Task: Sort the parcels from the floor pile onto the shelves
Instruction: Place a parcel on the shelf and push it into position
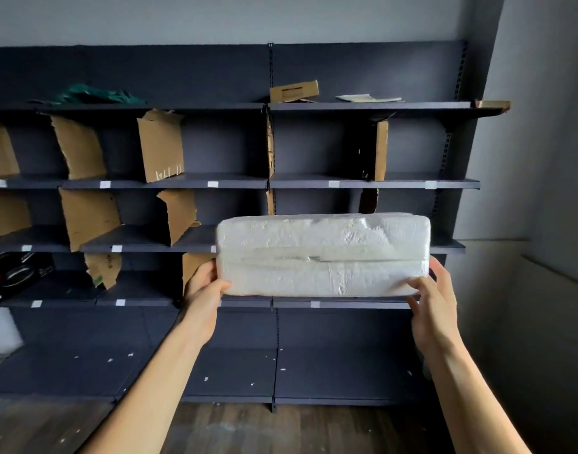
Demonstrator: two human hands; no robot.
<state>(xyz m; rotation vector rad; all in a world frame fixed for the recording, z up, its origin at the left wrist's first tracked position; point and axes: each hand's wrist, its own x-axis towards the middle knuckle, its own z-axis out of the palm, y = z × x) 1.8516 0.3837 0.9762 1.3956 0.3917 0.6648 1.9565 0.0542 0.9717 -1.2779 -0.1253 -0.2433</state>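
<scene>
Now left hand, right hand hold white parcel before shelves.

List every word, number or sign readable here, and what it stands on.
No text is readable.
Black box: orange mark and code square, print blurred.
Shelf-edge tags: too small.
Cardboard box on top shelf: dark print blurred.
White parcel: no text visible.

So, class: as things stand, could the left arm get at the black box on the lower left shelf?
Probably not yet: the left grip holds the white parcel, shared with the right grip. The shelf front before the black box looks open.
</scene>
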